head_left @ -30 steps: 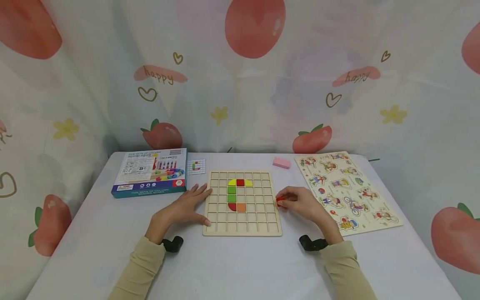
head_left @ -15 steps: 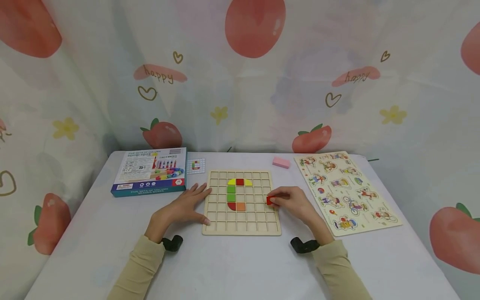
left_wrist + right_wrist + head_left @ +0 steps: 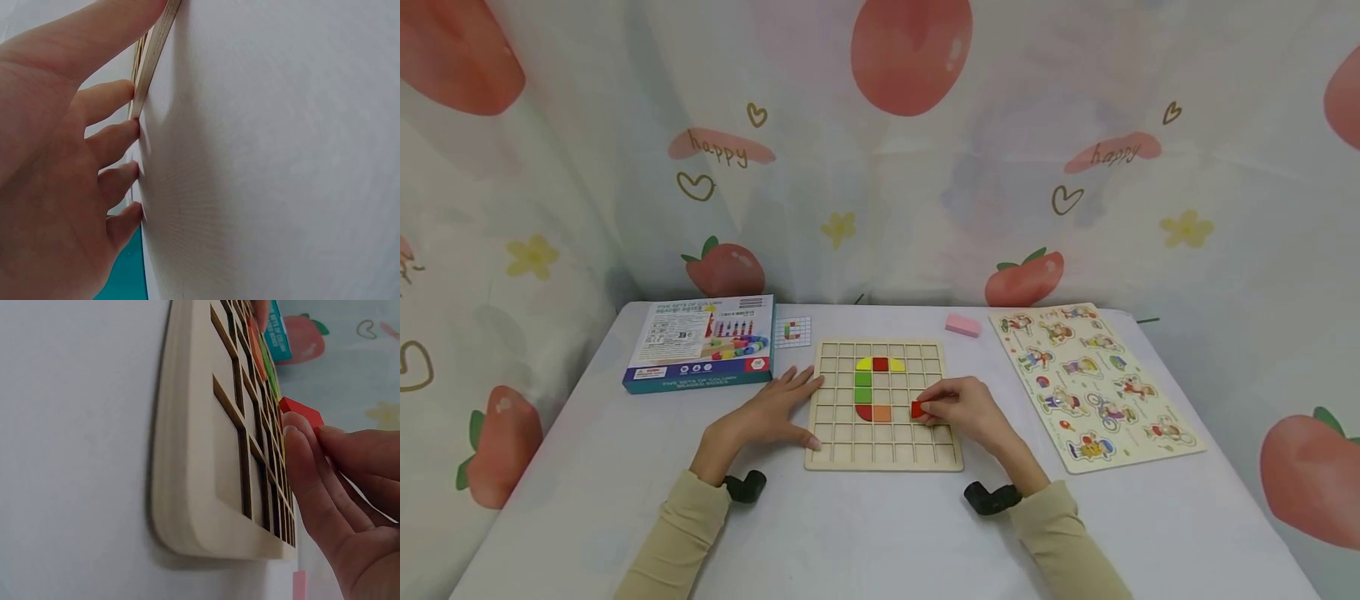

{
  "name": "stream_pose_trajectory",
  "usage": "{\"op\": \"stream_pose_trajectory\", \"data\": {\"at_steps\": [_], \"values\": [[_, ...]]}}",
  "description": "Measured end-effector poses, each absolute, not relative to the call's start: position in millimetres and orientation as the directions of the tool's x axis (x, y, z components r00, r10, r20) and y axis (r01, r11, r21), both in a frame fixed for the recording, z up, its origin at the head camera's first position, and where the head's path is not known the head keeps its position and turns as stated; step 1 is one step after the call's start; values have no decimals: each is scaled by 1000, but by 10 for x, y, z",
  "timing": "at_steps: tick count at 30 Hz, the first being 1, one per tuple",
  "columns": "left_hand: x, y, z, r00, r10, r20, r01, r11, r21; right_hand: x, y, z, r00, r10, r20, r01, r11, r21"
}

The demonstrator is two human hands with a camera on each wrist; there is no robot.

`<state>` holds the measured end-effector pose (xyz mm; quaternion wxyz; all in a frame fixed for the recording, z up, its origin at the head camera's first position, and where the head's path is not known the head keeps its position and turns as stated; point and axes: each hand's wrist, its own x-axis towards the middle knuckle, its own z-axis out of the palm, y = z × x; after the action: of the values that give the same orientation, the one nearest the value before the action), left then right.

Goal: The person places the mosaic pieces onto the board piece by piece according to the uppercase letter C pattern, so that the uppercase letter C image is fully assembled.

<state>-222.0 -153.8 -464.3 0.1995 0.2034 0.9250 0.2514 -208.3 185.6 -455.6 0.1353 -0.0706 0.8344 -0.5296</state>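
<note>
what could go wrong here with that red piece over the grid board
The right hand pinches the red piece only at its fingertips, so it could slip and drop into the wrong cell of the wooden grid board. The fingers are close to the orange piece and might nudge it. The left hand only lies flat against the board's edge, so a push could shift the board.

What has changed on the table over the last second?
The right hand, pinching a red block, slid left from the grid board's right edge to near the orange piece. The left hand stayed flat against the board's left edge; the placed pieces are unmoved.
</note>
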Motion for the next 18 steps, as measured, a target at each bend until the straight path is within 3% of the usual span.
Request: {"op": "stream_pose_trajectory", "data": {"at_steps": [18], "values": [[-2210, -1538, -4640, -840, 472, -267, 271, 792, 547, -2066, 1540, -4595, -977, -125, -172, 75, 551, -831]]}}
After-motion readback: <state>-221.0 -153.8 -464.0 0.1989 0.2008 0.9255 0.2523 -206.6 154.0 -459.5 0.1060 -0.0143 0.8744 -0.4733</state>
